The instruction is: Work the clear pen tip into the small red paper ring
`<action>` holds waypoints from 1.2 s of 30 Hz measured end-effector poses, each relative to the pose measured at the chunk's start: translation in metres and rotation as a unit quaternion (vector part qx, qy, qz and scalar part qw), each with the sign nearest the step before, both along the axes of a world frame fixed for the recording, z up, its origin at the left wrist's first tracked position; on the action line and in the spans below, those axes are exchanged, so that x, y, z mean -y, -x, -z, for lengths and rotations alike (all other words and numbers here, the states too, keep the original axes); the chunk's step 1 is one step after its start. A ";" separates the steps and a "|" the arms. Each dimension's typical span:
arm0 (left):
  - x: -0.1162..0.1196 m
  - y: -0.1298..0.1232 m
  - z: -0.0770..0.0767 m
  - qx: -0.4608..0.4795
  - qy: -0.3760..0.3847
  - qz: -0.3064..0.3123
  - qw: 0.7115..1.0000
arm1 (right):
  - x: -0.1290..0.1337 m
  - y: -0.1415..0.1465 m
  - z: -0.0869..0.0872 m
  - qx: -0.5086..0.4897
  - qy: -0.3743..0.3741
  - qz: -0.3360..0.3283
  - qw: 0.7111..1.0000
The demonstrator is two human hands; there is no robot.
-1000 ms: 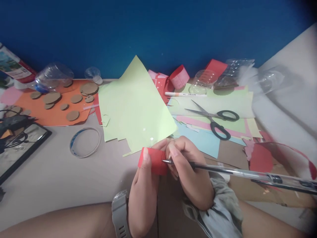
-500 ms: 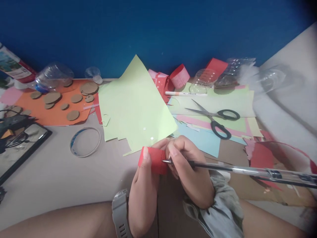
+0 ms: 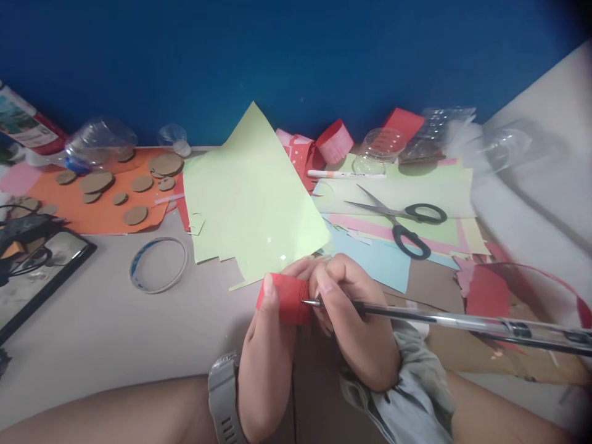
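Between thumb and fingers, my left hand (image 3: pixel 269 327) grips a small piece of red paper (image 3: pixel 289 299) with dark marks along its right side. My right hand (image 3: pixel 345 308) is closed around a clear-barrelled ballpoint pen (image 3: pixel 444 316), whose tip meets the marked part of the red paper. The pen's long barrel stretches away to the right. Both hands are close together, just below a large light green sheet (image 3: pixel 250 197). Some of my left fingers are hidden behind the red paper.
Scissors (image 3: pixel 402 216) lie open on stacked coloured paper at right. A tape ring (image 3: pixel 158 265) sits at left, near orange paper (image 3: pixel 60 213) bearing several cardboard discs. A marker (image 3: pixel 346 174), red paper rings (image 3: pixel 335 142) and clear plastic pieces (image 3: pixel 379 148) line the blue wall. A phone-like device (image 3: pixel 41 277) is far left.
Hardly anything differs. The pen tip stays on the red paper's marked side, and the whole view has shifted very slightly.
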State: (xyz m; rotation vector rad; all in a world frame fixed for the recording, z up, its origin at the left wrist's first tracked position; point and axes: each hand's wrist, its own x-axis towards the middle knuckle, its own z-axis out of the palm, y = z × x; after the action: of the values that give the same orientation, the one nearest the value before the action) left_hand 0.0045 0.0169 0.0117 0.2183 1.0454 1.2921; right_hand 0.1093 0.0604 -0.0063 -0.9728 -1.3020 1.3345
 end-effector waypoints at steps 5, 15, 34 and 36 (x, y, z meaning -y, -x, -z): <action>0.002 0.001 0.000 -0.004 -0.002 0.008 1.000 | 0.002 0.000 0.002 0.014 -0.006 -0.003 1.000; 0.002 0.001 -0.004 -0.008 -0.013 0.031 0.999 | 0.001 -0.002 -0.003 0.021 -0.014 -0.015 1.000; 0.001 0.001 -0.001 -0.007 -0.008 0.017 1.000 | 0.001 -0.001 -0.004 0.031 0.010 -0.008 0.999; 0.000 0.000 -0.003 -0.011 -0.005 0.018 1.000 | 0.001 -0.001 -0.004 0.041 0.007 -0.003 0.999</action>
State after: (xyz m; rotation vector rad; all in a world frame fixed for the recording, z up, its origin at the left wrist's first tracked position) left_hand 0.0043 0.0173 0.0144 0.2572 1.0494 1.2650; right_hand 0.1104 0.0595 -0.0022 -1.0439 -1.3597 1.3218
